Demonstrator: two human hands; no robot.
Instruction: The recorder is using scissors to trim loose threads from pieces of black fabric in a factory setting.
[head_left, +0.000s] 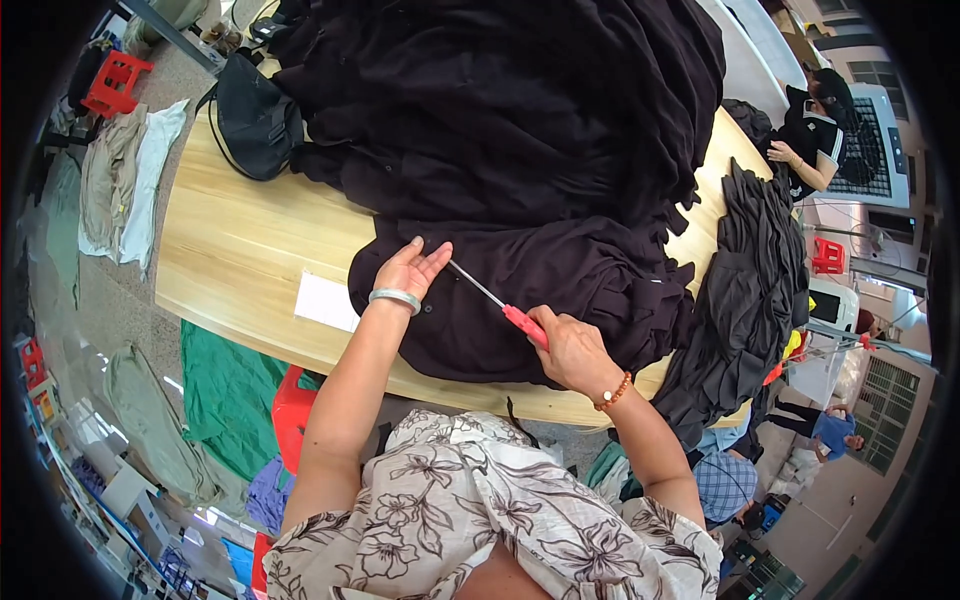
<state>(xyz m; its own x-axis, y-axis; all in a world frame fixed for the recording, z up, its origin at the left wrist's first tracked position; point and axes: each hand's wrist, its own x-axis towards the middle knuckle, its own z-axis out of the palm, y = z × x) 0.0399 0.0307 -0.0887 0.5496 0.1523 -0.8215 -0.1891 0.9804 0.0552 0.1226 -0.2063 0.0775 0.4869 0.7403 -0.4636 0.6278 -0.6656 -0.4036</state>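
My right hand (577,352) is closed round the pinkish-red handle of a thin-shafted tool (522,322) that looks like a screwdriver. Its long metal shaft points up and left, with the tip right by the fingers of my left hand (408,272). Palm turned up and fingers stretched out, the left hand rests at the left edge of a dark garment (470,340). Whether the tip touches the fingers I cannot tell. The garment lies bunched and folded on the wooden table (230,240), with a small button near my left wrist.
Beyond lies a large heap of dark clothes (500,110). A black bag (255,120) sits left of it, and a white paper (325,300) lies near my left forearm. Dark fabric (740,290) hangs over the right edge. A red stool (290,415) stands below; a co-worker (815,140) is at far right.
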